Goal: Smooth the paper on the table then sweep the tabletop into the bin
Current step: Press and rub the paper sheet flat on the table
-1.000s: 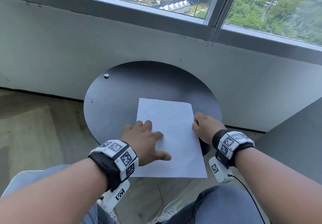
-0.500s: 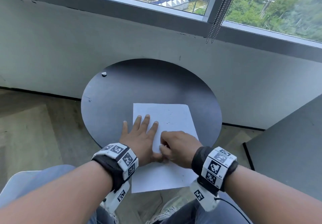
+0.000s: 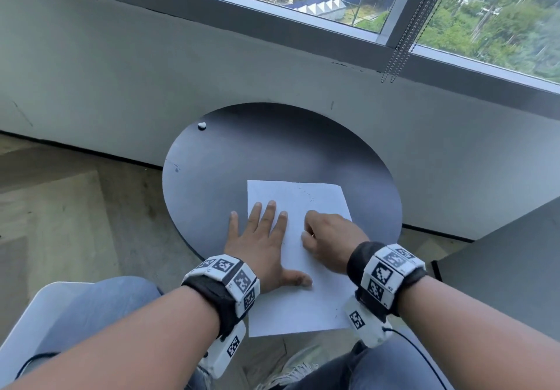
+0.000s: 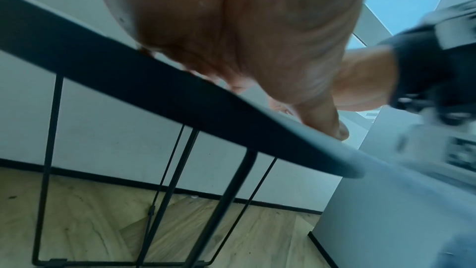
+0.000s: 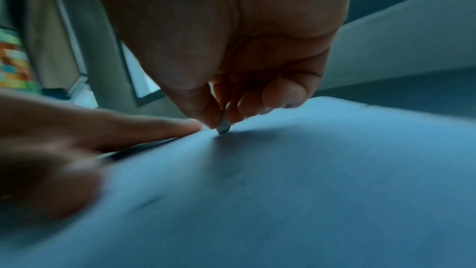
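A white sheet of paper lies on the round black table, its near end hanging over the table's front edge. My left hand presses flat on the sheet's left edge, fingers straight and spread. My right hand rests on the middle of the sheet with curled fingers. In the right wrist view its thumb and forefinger pinch a small grey piece whose tip touches the paper. A small white scrap lies at the table's far left rim. No bin shows in any view.
A grey wall under a window stands right behind the table, with a bead chain hanging down. A dark grey panel stands at the right. Thin black table legs reach a wooden floor. My knees are under the table's near edge.
My right hand left the sheet's right edge and came to its middle beside the left hand. The left hand's fingers straightened. The sheet slid slightly toward me.
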A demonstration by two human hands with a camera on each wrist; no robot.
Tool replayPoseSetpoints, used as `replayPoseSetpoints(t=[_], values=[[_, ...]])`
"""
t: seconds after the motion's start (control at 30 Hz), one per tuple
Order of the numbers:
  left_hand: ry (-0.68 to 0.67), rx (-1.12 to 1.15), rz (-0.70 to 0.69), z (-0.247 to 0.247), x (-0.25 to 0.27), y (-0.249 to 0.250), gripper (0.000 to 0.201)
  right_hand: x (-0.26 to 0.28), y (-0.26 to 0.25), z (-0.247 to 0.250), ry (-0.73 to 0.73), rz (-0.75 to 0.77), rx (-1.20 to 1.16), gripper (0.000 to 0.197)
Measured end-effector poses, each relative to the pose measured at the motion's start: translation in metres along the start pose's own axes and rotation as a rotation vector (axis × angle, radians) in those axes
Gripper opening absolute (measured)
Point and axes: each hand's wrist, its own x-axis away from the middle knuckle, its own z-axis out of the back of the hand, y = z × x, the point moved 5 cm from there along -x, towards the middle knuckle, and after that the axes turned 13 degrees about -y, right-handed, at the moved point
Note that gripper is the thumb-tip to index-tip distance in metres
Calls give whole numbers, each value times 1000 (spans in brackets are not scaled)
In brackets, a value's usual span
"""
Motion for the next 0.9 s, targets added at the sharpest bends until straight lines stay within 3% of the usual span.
replayPoseSetpoints(t=[0.1,0.17,0.5,0.6,0.8,0.9], values=[[25,-8,-12,1,0,0,130,14,-28,-16,-55,137,13,15],[33,-6,-14,0,1,0,130,10,-30,-15,-58,147,30,15],[-1,3,-1,-1,0,0,137,-44,41,32,59,-189,-59,13],[7,1,-3,-1,0,-1,138,-35,26,26,38,-128,-36,12],[27,4,-30,-2,-1,-1,133,-5,-30,-6,-68,201,50,13],[25,-5,-17,-2,-1,-1,134,-24,-17,6,-49,150,80,14]])
